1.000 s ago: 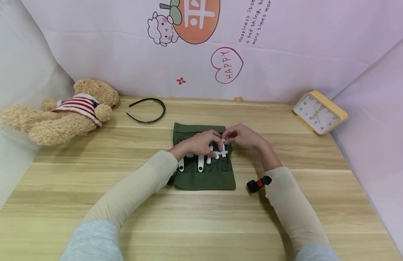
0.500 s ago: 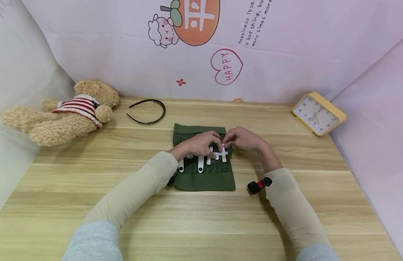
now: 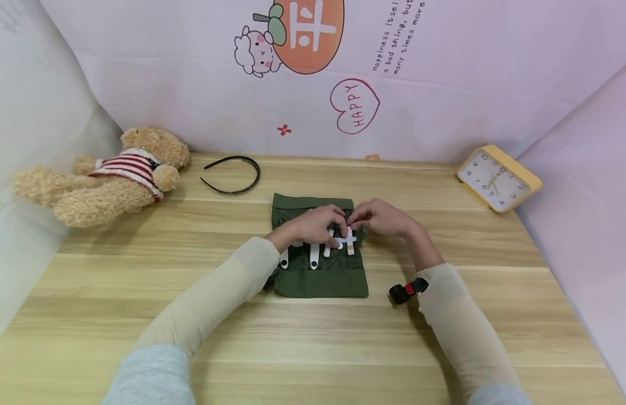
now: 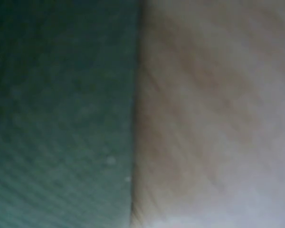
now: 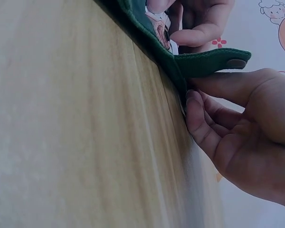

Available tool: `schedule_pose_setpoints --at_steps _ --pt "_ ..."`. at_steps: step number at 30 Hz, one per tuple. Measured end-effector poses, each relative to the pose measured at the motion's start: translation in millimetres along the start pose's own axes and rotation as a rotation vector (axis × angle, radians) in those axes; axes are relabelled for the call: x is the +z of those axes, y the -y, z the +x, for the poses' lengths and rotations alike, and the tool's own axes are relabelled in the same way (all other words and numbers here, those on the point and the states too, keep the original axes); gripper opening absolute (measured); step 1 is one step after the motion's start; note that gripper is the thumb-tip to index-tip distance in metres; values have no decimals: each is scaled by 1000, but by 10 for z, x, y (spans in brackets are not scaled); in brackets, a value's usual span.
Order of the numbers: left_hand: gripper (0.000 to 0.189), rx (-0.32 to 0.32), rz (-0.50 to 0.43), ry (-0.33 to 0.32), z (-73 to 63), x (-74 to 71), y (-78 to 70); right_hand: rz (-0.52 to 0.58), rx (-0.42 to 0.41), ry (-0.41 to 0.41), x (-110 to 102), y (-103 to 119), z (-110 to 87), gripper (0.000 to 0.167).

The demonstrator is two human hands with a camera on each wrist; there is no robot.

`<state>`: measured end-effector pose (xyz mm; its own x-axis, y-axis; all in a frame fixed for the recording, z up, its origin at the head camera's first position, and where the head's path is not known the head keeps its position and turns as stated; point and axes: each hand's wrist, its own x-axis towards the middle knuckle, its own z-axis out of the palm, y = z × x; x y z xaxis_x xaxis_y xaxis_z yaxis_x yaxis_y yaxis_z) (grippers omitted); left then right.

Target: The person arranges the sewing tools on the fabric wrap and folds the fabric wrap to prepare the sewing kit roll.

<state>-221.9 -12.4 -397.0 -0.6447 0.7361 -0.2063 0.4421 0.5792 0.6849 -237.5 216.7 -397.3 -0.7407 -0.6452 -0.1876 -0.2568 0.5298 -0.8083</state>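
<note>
A dark green cloth pouch [image 3: 320, 283] lies flat on the table, also filling the left half of the blurred left wrist view. My left hand [image 3: 316, 224] reaches over it, thumb and bent index finger holding a white band [image 3: 347, 239]. A slim white patterned stick [image 3: 350, 248] passes under that band; my right hand [image 3: 386, 216] pinches around its far end. From the right wrist, my right hand [image 5: 254, 118] shows at the pouch's edge, with a green tab [image 5: 206, 61] bearing a fastener above the thumb. Two white handles [image 3: 314, 257] with dark dots sit left of the band.
Behind the pouch lies a black toothed headband [image 3: 257, 177], with a teddy bear [image 3: 107, 191] in a striped shirt farther left. A yellow clock [image 3: 500, 179] stands at back right. A black strap with a red part [image 3: 406, 289] hangs at my right wrist.
The patterned stick has slid toward me under the white band, and my right fingertips have come slightly nearer with it. My left hand keeps its place on the pouch.
</note>
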Motion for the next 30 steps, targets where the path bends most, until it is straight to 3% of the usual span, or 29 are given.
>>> schedule_pose_setpoints --at_steps 4,8,13,17,23,30 --pt "14 21 -83 -31 -11 -20 42 20 -13 -17 6 0 -30 28" --pt "14 29 -161 -89 -57 -51 88 -7 -41 -88 -16 13 -95 24" --pt "19 38 -190 -152 -158 -128 109 -42 -65 -204 -68 62 -203 25" --pt "25 55 -207 -204 -254 -222 132 -44 -110 -237 -98 104 -295 25" --pt "31 65 -267 -299 -443 -393 271 14 -171 -203 -84 202 -476 21" --pt "27 -14 -245 -436 -624 -525 511 59 -158 -62 50 265 -607 24"
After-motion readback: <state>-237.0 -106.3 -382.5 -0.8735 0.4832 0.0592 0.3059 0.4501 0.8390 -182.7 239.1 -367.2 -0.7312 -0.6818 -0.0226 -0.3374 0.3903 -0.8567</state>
